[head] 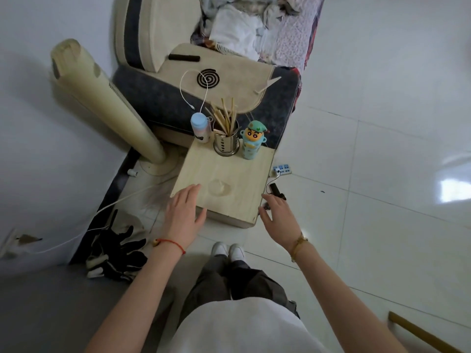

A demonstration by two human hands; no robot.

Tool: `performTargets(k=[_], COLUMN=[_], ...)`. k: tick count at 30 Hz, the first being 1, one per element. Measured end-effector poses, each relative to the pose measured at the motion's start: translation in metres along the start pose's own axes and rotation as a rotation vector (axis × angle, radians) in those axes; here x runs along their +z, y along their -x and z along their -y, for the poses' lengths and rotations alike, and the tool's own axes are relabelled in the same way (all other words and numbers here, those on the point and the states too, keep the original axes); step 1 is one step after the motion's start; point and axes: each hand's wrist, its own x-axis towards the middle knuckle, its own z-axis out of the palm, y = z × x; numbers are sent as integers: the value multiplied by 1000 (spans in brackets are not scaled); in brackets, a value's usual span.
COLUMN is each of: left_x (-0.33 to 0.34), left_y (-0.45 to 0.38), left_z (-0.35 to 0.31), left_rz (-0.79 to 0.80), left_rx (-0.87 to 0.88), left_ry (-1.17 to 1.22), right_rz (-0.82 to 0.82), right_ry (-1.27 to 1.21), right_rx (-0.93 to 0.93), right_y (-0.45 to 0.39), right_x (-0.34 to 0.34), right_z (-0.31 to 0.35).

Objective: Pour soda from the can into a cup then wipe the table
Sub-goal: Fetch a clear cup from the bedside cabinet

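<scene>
Pale wooden table (226,171) (white tiled floor (369,174))

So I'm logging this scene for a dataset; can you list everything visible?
table: one, pale wood, centre
clear cup: one, near table edge
bottle: one, light blue, back left corner
chopstick holder: one, metal, back middle
cartoon bottle: one, teal, back right
tower fan: one, cream, left
mosquito coil: one, black, on sofa
gloves: black, on floor
power strip: one, white, on floor
left hand: open, at table edge
right hand: open, at right corner
</scene>
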Motion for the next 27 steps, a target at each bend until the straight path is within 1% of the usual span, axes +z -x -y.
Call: performTargets(k=[6, 10, 16, 19, 27], left_x=[60, 115, 190, 219, 250], left_y=[-70, -106, -148, -164, -182], left_z=[33, 51, 75, 84, 86], left_rz=[165, 249, 213, 200, 152], left_rx=[-42, -69, -128, -104, -100], left_ry=[47, 41, 170, 202, 360], right_rz=[20, 64, 68, 56, 13], right_ry=[-159, -186, -202, -222, -242], right_rx=[160, 217, 261, 269, 275], right_y=[-74, -117, -167, -186, -209], right_x=[44, 86, 149, 175, 212], right_z=[-14, -36, -72, -86, -95])
